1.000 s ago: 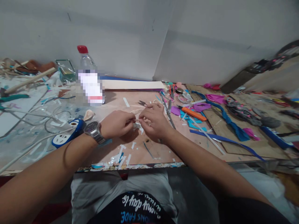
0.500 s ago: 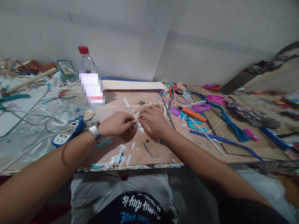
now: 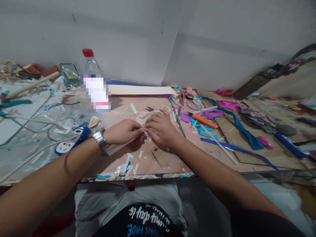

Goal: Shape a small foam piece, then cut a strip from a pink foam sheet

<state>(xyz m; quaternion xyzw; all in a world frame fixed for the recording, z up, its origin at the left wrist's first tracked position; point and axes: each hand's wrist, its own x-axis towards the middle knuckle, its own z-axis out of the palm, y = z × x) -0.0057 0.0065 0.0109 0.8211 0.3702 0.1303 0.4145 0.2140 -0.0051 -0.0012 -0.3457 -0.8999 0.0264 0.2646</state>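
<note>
My left hand [image 3: 124, 131], with a metal watch on its wrist, is closed in a pinch over the middle of the workbench. Its fingertips meet those of my right hand [image 3: 160, 130], which is bent and pinching too. A thin pale strip [image 3: 116, 149] runs out beneath my left hand, and its other end seems to lie between both sets of fingertips. The fingers hide most of it. Just beyond my hands lie a pale curled piece [image 3: 143, 116] and small dark scissors-like blades [image 3: 149, 109].
A red-capped bottle [image 3: 92, 65] stands at the back left. Left of my wrist lies a blue and white power strip [image 3: 66, 146]. An orange utility knife [image 3: 204, 121] rests among coloured scraps on the right. White paper scraps [image 3: 127, 164] litter the bench's front edge.
The pale strip now shows beneath my left hand, where it was not visible before. Both hands have shifted only slightly, staying together at the fingertips.
</note>
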